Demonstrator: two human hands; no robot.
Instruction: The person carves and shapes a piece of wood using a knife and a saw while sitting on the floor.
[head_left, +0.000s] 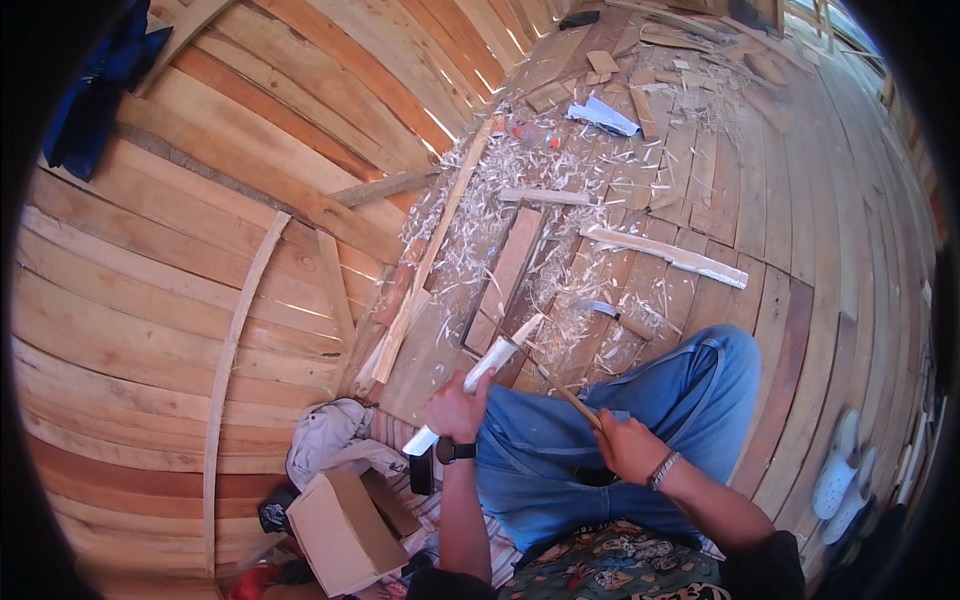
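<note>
My left hand (458,408) is closed round a carved piece of pale wood (490,364), held at a slant above my left thigh. Its far end narrows to a thin neck, and its near end sticks out below my hand. Over my lap, my right hand (630,450) grips a slim wooden handle (570,397) that points toward the carved piece. The two do not appear to touch, and I cannot make out what is on the handle's tip. A curved blade (597,306) with a wooden handle lies on the floor beyond my knees, among shavings.
Wood shavings (500,165) cover the plank floor ahead. A long board (440,240), a reddish plank (512,262) and a pale strip (670,255) lie there. A cardboard box (345,530) stands at lower left, and pale clogs (838,468) sit at right. A plank wall (140,340) rises at left.
</note>
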